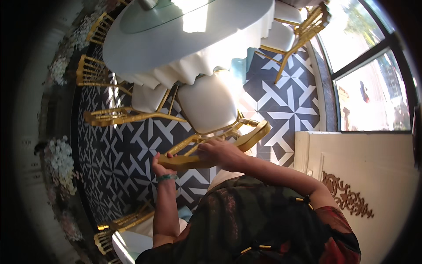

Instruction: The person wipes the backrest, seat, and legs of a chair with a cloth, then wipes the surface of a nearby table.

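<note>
A gold chair with a white padded seat [207, 102] stands before me, its curved back top rail [254, 137] toward my body. My left hand [164, 165], with a green bangle at the wrist, is closed around the left end of that rail. Over the middle of the same rail lies my right hand [219, 153], fingers bent down toward the back spindles and slightly blurred. Its palm side is hidden, so I cannot tell whether it grips the rail or has something under it.
Ahead is a round table [158, 49] with a white cloth and glass top. Another gold chair [132, 115] stands close on the left, one [286, 43] at upper right. White flowers [61, 161] line the left side; a window [372, 92] and panelled wall [356, 165] are right.
</note>
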The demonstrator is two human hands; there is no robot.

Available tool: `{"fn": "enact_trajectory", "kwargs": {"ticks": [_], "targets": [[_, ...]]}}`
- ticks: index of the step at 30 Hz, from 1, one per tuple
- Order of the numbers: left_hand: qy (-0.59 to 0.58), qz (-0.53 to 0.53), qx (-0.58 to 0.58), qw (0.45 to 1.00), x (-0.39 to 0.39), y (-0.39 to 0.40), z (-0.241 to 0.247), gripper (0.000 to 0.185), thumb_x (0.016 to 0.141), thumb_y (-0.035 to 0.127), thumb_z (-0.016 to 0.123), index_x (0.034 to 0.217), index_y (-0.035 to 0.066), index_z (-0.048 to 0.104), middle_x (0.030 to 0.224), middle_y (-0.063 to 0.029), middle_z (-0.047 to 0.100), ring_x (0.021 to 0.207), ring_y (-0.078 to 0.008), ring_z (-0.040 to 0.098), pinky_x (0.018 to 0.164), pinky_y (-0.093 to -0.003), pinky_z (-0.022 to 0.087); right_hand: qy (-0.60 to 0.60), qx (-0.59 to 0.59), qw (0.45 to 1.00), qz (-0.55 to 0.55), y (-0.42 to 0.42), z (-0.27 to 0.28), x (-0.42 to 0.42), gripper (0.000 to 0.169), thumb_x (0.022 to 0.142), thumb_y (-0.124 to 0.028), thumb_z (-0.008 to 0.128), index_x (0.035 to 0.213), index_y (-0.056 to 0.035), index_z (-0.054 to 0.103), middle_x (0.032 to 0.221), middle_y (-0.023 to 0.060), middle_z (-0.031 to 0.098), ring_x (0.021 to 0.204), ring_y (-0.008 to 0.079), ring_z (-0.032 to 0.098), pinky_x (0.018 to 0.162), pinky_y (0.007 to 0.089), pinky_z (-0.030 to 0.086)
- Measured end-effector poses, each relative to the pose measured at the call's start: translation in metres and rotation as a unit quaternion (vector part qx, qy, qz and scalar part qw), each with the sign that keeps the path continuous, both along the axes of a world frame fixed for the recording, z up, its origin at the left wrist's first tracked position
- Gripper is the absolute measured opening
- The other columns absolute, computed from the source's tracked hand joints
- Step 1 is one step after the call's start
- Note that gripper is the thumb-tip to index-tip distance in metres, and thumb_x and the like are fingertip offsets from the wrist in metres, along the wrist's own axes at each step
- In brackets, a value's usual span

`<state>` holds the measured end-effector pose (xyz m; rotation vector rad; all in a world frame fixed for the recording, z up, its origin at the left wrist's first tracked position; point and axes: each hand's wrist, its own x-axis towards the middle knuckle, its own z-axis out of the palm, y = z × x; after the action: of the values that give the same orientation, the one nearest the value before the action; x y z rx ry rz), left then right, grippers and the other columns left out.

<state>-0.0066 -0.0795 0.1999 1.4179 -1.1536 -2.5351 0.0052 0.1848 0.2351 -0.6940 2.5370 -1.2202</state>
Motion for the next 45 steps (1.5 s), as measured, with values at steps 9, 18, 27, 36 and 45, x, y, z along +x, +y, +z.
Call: {"fn": "enact_trajectory", "kwargs": {"ticks": [9,18,27,36,45], "targets": [[-0.037,0.054,-0.034,0.997,-0.038,-0.007,0.013,0.032,0.076,0.031,0.063,0.091,0.009,0.046,0.075,-0.0060,0.054,0.060,-0.0184,0.057,0.076,-0.0427,0.048,-0.030,0.063,0.944,0.323,0.010,0.003,-0.065,0.044,0.086,-0.019,0.055,0.129,-0.0159,0.048,0.127,0.0100,0.046,0.125,0.0324,0.039,0.100,0.0436,0.039],[-0.027,0.091,-0.029,0.995,-0.028,-0.021,0.004,0.034,0.077,0.039,0.066,0.091,0.013,0.049,0.073,-0.0059,0.055,0.059,-0.0184,0.057,0.071,-0.0416,0.049,-0.126,0.018,0.919,0.373,0.104,-0.003,-0.108,0.037,0.085,-0.015,0.060,0.122,-0.0115,0.055,0.123,0.0046,0.055,0.117,0.0246,0.048,0.103,0.0386,0.037],[0.081,0.129,-0.016,0.988,-0.021,-0.006,0.008,0.048,0.084,0.053,0.058,0.097,0.008,0.052,0.081,-0.0084,0.058,0.069,-0.0215,0.061,0.066,-0.0356,0.049,-0.232,-0.227,0.865,0.382,-0.067,-0.008,-0.108,0.054,0.084,-0.004,0.058,0.134,-0.0108,0.039,0.131,0.0179,0.040,0.115,0.0356,0.046,0.096,0.0416,0.043],[-0.031,0.240,-0.331,0.912,0.003,0.103,-0.014,0.045,0.080,0.021,0.070,0.115,0.001,0.051,0.103,-0.0061,0.058,0.086,-0.0189,0.057,0.075,-0.0308,0.048,-0.120,-0.158,0.833,0.516,0.044,-0.049,-0.118,0.061,0.082,-0.009,0.063,0.136,-0.0089,0.036,0.134,0.0162,0.038,0.127,0.0355,0.033,0.105,0.0455,0.032],[-0.234,0.079,-0.456,0.855,0.039,0.104,-0.039,0.048,0.078,0.013,0.069,0.118,-0.004,0.050,0.114,-0.0130,0.058,0.096,-0.0234,0.058,0.083,-0.0323,0.046,-0.101,-0.058,0.826,0.551,0.184,-0.130,-0.187,0.024,0.092,-0.015,0.047,0.112,-0.0075,0.060,0.109,0.0118,0.058,0.105,0.0291,0.054,0.094,0.0388,0.040]]}}
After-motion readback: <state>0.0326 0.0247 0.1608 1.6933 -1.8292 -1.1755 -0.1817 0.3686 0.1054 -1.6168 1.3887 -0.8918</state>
